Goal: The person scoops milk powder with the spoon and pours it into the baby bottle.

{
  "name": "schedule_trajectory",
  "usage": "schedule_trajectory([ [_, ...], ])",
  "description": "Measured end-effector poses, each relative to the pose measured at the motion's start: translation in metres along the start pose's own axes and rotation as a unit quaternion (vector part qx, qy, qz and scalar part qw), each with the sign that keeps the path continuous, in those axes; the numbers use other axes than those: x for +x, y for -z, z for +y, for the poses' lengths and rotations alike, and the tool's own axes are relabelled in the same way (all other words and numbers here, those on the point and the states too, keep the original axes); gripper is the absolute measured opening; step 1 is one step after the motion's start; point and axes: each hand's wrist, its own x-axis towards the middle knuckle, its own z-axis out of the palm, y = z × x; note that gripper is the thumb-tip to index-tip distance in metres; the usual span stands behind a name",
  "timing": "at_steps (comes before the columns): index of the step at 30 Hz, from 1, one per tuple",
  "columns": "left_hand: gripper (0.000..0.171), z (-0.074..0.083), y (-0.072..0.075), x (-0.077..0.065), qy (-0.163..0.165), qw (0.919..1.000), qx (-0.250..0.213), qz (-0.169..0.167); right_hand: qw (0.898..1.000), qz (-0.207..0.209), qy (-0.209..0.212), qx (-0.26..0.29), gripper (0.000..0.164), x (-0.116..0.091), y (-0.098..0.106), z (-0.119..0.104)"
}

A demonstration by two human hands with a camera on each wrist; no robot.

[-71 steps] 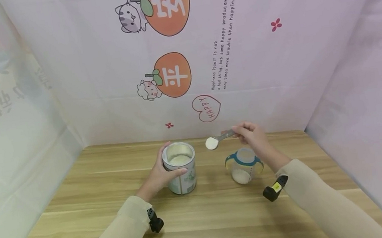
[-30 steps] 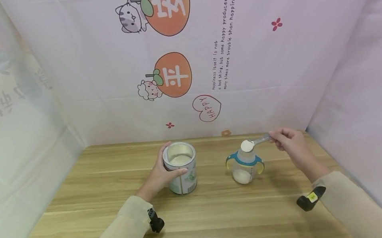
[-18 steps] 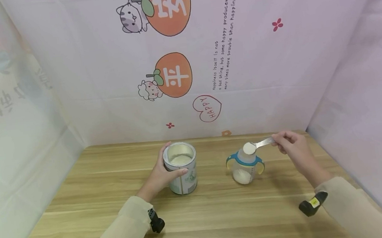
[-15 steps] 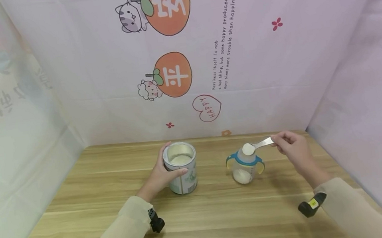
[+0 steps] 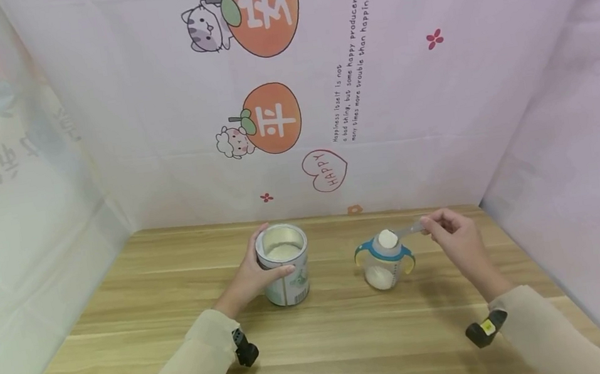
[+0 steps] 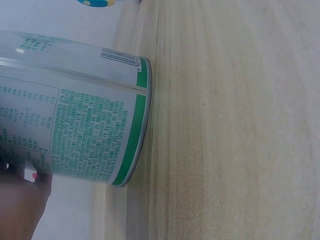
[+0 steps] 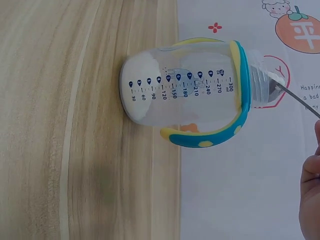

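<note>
My left hand (image 5: 255,275) grips the side of an open milk powder can (image 5: 287,283), its thumb across the front; pale powder shows inside. In the left wrist view the can (image 6: 75,115) stands on the table, with part of the hand (image 6: 22,200) at its far side. My right hand (image 5: 458,242) pinches the handle of a measuring spoon (image 5: 410,228). The spoon's bowl, heaped with white powder, is at the mouth of a baby bottle (image 5: 384,267) with blue-and-yellow handles. In the right wrist view the bottle (image 7: 185,95) holds white powder at its bottom.
Both containers stand on a wood-grain table (image 5: 323,361), the can left of the bottle with a gap between them. A printed cloth (image 5: 400,167) hangs behind the table, and pale cloth walls close in the left and right sides.
My right hand has carried the powder-filled spoon rightward from beside the can to the bottle's mouth, and its bowl now tilts there. The left hand and can have stayed in place.
</note>
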Motion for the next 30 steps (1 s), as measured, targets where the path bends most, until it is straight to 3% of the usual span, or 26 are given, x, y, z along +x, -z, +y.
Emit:
schedule_trajectory([
  [7, 0.106, 0.0009, -0.0010, -0.0010, 0.002, 1.0000, 0.002, -0.003, 0.997, 0.026, 0.061, -0.047, 0.019, -0.0036, -0.0032, -0.0025],
  [13, 0.107, -0.0009, -0.0003, -0.0010, 0.008, 0.9999, 0.009, 0.000, 0.988, 0.023, 0.136, -0.065, 0.008, -0.0060, -0.0058, -0.0011],
  [23, 0.106, 0.0006, 0.0003, -0.0001, 0.004, 1.0000, -0.002, -0.004, 0.952, 0.015, 0.287, -0.110, 0.014, -0.0030, -0.0081, -0.0063],
  [26, 0.107, 0.0013, -0.0001, 0.0006, 0.007, 0.9999, -0.003, -0.009, 0.943, 0.006, 0.310, -0.119, 0.014, -0.0023, -0.0082, -0.0083],
  [30, 0.109, 0.0021, -0.0004, 0.0012, 0.011, 0.9998, -0.006, -0.012, 0.940, -0.004, 0.319, -0.124, 0.012, -0.0023, -0.0079, -0.0096],
])
